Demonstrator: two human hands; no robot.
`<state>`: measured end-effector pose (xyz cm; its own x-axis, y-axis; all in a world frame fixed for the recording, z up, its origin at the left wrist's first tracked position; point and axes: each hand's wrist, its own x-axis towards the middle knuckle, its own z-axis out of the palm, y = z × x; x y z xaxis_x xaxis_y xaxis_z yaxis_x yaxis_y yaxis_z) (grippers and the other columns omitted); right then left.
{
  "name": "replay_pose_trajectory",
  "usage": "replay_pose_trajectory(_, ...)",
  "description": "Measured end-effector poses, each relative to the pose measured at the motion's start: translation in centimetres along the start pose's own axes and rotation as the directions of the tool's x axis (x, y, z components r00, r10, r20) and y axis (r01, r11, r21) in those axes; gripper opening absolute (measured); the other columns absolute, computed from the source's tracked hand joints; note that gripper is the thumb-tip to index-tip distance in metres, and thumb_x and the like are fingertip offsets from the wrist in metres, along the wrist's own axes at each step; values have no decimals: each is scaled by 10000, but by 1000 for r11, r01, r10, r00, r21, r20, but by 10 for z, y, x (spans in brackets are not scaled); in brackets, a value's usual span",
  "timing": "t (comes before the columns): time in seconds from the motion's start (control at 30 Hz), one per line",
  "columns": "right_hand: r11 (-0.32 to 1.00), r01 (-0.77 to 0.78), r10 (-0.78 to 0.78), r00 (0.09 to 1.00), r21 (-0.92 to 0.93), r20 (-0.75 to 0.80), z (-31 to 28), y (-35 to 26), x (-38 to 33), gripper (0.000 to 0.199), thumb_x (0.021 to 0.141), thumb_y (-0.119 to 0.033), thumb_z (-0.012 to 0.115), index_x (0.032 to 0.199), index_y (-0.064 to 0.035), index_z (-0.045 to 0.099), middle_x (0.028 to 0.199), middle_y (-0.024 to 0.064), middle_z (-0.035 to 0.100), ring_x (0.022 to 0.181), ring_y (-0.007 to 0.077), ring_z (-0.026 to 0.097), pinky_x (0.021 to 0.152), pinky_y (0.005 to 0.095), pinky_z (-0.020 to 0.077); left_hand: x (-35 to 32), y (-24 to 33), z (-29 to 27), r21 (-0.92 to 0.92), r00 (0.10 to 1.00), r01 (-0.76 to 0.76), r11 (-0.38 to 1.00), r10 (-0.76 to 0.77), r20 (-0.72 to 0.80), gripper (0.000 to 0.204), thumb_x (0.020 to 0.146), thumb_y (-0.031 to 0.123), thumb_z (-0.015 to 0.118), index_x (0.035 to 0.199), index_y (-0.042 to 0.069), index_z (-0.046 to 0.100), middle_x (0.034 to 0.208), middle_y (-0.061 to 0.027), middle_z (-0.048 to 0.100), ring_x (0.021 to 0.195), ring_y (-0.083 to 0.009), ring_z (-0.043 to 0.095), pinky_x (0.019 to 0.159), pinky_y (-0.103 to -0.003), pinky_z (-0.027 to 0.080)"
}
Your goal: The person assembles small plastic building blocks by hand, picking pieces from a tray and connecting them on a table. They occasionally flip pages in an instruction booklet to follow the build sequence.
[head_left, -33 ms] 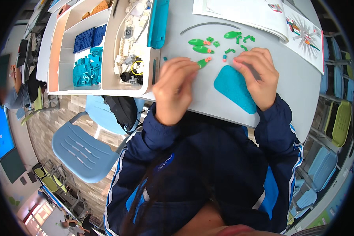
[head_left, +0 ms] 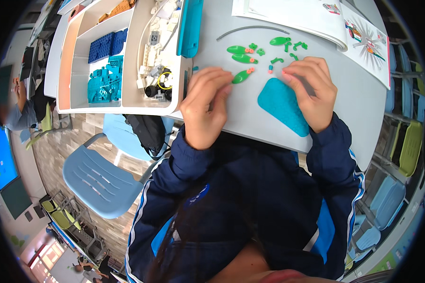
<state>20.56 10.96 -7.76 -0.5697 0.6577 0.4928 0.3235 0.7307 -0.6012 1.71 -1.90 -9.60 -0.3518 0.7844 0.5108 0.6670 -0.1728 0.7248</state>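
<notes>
The left hand is hovering over the bench, its fingers curling toward the thumb; whether the tips are meeting on anything, one cannot tell. The right hand is bringing thumb and forefinger close in a pinch, and whether a small part is sitting between them is also hidden.

Just beyond the left fingertips, a green leaf piece is lying with coral studs at its far end. It is looking like light, stiff plastic, smooth enough to be slipping a little, so its flat sides near the studded end are probably offering the surest hold. Just left of the right fingertips, a tiny teal-and-coral pin is resting; being so small, it is likely to be rolling away unless it is pinched across the middle.

Nearer the wrist, a teal plate with rounded corners is lying partly hidden by the right hand; seemingly rigid, it is inviting a grip by its edges. Ahead of both hands, thin green stems are lying near a bendy-looking grey tube. Left of the left hand, a white box is holding studded teal bricks.
</notes>
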Motion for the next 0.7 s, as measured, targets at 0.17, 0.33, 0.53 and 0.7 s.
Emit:
replay_pose_trajectory(0.17,999,44,-43,999,19,-22,3,1,-1,155,762,27,736,901,-39,726,878,66,691,903,263,588,772,340,503,-1,0,-6,-46,992,112,993,-108,70,573,701,-42,785,1242,10,602,1306,-175,586,1236,-330,555,1040,-399,432)
replay_pose_trajectory(0.33,997,79,-78,996,23,-36,3,1,3,158,765,38,735,907,-32,725,870,70,694,885,263,591,765,336,505,4,-4,-8,-73,992,70,995,-62,108,869,659,111,883,1408,11,455,1495,-213,409,1357,-349,436,1103,-419,367)
replay_pose_trajectory(0.53,993,114,-114,993,9,-31,4,1,2,171,753,53,740,907,-17,721,862,72,695,859,260,594,763,334,507,-2,-6,-3,19,992,-125,992,125,13,835,702,206,868,1376,-49,446,1464,-270,406,1291,-392,492,1085,-455,390)
replay_pose_trajectory(0.7,991,134,-133,990,20,-54,3,-1,4,170,748,61,745,901,-5,713,846,69,693,838,254,586,753,332,504,-30,-23,2,-61,827,-454,889,395,-399,424,935,312,573,1132,-61,526,1236,-260,507,1016,-417,619,861,-481,531)
